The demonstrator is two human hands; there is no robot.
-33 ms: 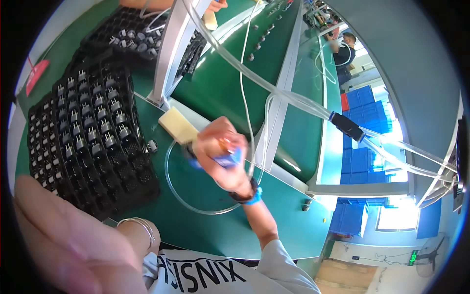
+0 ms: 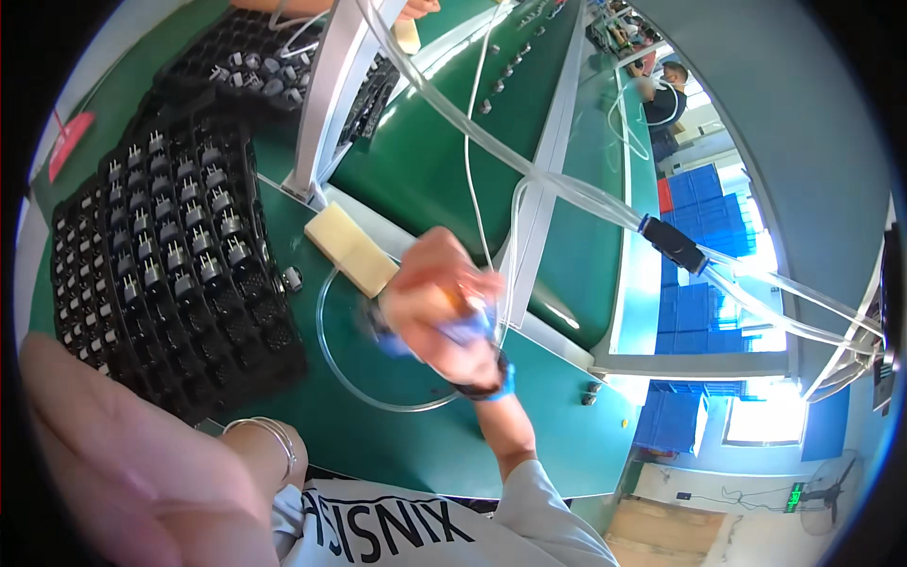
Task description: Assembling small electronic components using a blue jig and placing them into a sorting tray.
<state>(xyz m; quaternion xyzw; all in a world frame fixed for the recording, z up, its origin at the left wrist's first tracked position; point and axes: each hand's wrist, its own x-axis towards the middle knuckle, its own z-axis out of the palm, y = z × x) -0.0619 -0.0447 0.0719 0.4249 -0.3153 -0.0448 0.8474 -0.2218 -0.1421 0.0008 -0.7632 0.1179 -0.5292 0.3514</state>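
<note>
My right hand (image 2: 439, 307), with a dark and blue band at its wrist, is closed round a blue object (image 2: 468, 329) over the green bench. Motion smears both, so the object's kind is unclear. Just beyond these fingers lies a pale yellow block (image 2: 351, 250), sponge-like in look. A clear thin tube (image 2: 331, 354) loops on the bench beside the hand. My left hand (image 2: 132, 454), large and blurred, is raised close at the lower left; its fingers cannot be made out clearly. Beyond it sits a black tray (image 2: 255, 326) holding rows of small dark parts with metal pins.
One loose small part (image 2: 292, 279) lies beside the tray, another (image 2: 591, 389) at the bench's right. A metal post (image 2: 326, 104) and a green conveyor belt (image 2: 416, 180) stand beyond. Clear hoses (image 2: 453, 115) hang across the view. Another person's hand (image 2: 416, 9) shows at the top.
My right hand has shifted slightly to the right with the blue object, uncovering more of the yellow block. My left hand has barely moved.
</note>
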